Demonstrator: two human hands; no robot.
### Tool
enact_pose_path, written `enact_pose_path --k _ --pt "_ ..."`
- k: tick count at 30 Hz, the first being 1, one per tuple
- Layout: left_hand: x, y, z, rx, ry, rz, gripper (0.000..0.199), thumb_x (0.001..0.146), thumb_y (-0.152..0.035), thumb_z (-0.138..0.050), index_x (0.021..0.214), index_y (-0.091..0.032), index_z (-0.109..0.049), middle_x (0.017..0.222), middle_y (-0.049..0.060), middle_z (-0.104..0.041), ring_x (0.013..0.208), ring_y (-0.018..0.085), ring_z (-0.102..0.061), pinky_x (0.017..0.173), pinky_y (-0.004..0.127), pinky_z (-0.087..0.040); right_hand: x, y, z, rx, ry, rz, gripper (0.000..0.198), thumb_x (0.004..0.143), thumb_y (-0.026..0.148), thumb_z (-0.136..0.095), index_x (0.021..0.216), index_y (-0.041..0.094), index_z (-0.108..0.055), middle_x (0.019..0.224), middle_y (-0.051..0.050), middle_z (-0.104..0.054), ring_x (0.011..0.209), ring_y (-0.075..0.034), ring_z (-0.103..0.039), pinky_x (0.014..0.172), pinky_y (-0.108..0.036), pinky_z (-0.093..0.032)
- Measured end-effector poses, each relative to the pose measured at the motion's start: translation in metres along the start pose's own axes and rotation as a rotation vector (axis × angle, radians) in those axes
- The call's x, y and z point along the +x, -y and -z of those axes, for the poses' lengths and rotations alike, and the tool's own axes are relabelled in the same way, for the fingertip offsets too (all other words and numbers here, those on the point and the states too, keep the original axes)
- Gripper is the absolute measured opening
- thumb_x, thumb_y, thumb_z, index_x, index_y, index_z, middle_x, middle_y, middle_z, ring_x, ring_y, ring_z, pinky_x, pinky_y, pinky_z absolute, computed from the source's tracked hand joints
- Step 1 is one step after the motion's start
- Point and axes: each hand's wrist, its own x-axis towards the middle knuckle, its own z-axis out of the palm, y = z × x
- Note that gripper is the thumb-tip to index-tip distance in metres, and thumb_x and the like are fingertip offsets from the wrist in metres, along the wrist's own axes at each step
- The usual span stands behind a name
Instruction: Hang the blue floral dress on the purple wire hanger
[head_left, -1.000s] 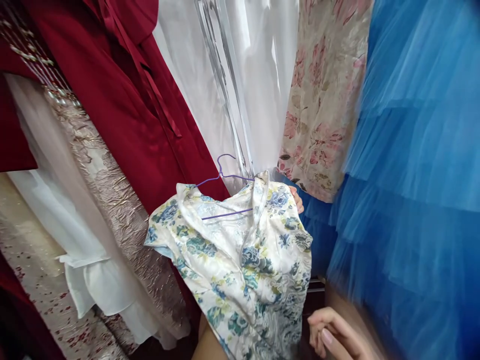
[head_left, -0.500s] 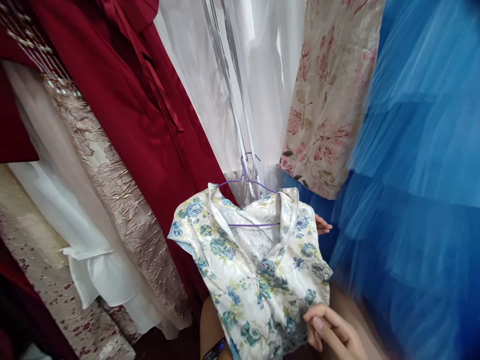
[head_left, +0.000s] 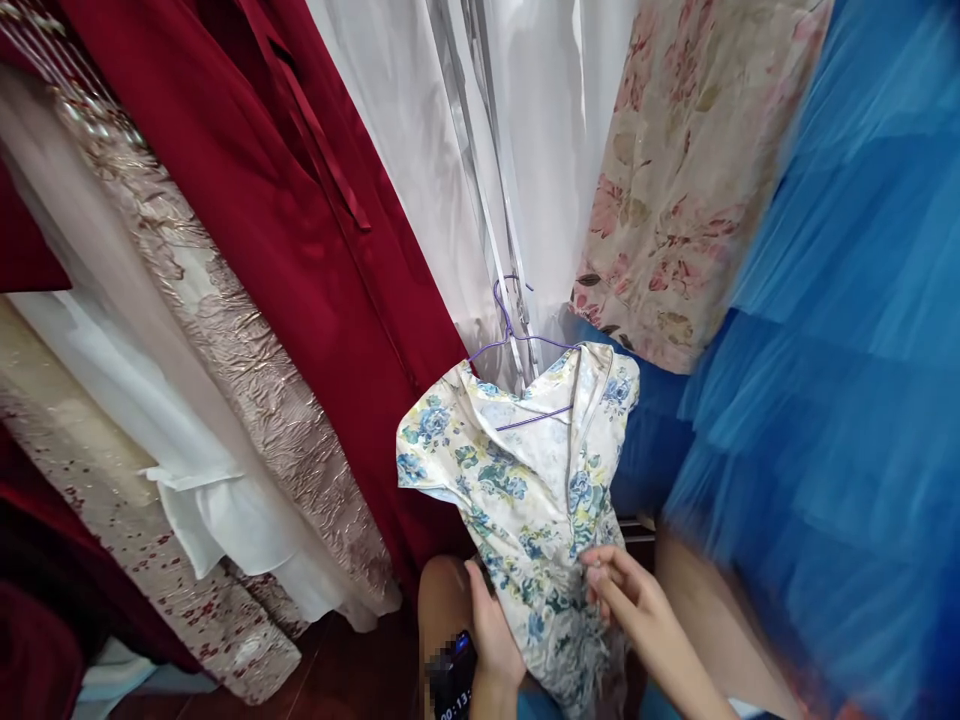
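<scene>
A cream short-sleeved floral top (head_left: 517, 490) with blue flowers and an open V neck hangs on a purple wire hanger (head_left: 512, 318). Feathery grey-white trim (head_left: 581, 665) shows on its lower front. My right hand (head_left: 626, 590) pinches the top's front with bent fingertips, just above the trim. At the lower left edge lies my left hand (head_left: 496, 640), thumb stretched up beside the cloth. Its other fingers are hidden behind the top, so their grip does not show.
Dark red cloth (head_left: 300, 270) and a textured beige garment (head_left: 225, 330) hang on the left. White drapery (head_left: 397, 130) and metal bars (head_left: 484, 190) stand behind the hanger. A pink-flowered garment (head_left: 667, 220) and blue tulle (head_left: 847, 350) hang right. Beside my left wrist is a dark device (head_left: 454, 670).
My left hand has gone from behind the top's right shoulder to its lower left edge. My right hand has moved up and left onto the front. The top has turned slightly.
</scene>
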Motion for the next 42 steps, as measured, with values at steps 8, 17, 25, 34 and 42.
enact_pose_path --k 8,17,25,34,42 --pt "-0.018 0.0 -0.004 0.163 -0.209 -0.145 0.054 0.07 -0.028 -0.083 0.121 -0.027 -0.066 0.133 0.008 -0.062 0.135 0.028 -0.046 0.119 0.039 -0.03 0.044 0.008 -0.013 -0.257 -0.048 0.164 0.028 0.092 0.047 -0.055 0.083 0.022 -0.047 0.058 0.007 -0.037 0.054 -0.014 -0.038 0.053 -0.025 -0.028" --pt "-0.011 -0.015 0.005 0.445 -0.258 -0.454 0.054 0.083 -0.041 -0.07 0.129 -0.017 -0.058 0.132 0.014 -0.061 0.129 0.031 -0.051 0.11 0.042 -0.04 0.034 0.025 0.002 -0.273 0.039 0.161 0.035 0.094 0.043 -0.054 0.067 0.021 -0.047 0.058 0.003 -0.051 0.058 -0.015 -0.047 0.058 -0.027 -0.035" --pt "-0.015 0.012 -0.023 1.094 -0.258 -1.143 0.033 0.088 -0.024 -0.062 0.121 -0.02 -0.056 0.121 0.012 -0.059 0.114 0.025 -0.057 0.1 0.04 -0.045 0.027 0.024 -0.007 -0.071 0.096 0.081 0.032 0.086 0.039 -0.067 0.066 0.019 -0.051 0.052 0.003 -0.056 0.049 -0.012 -0.047 0.051 -0.025 -0.033" --pt "0.009 0.033 -0.036 1.099 -0.184 -0.946 0.019 0.092 -0.017 -0.046 0.074 -0.02 -0.048 0.063 -0.001 -0.052 0.058 0.014 -0.05 0.058 0.023 -0.04 0.031 0.031 -0.024 0.149 0.148 -0.094 0.039 0.075 0.05 -0.074 0.064 0.018 -0.054 0.048 -0.002 -0.067 0.033 -0.009 -0.046 0.038 -0.021 -0.031" --pt "-0.002 0.004 -0.049 1.418 -0.051 -0.982 0.017 0.092 -0.012 -0.046 0.08 -0.02 -0.054 0.078 0.003 -0.06 0.073 0.016 -0.058 0.068 0.024 -0.041 0.081 0.081 -0.019 0.236 0.083 0.013 0.041 0.08 0.044 -0.071 0.053 0.015 -0.062 0.036 0.002 -0.053 0.031 -0.005 -0.034 0.036 -0.021 -0.017"
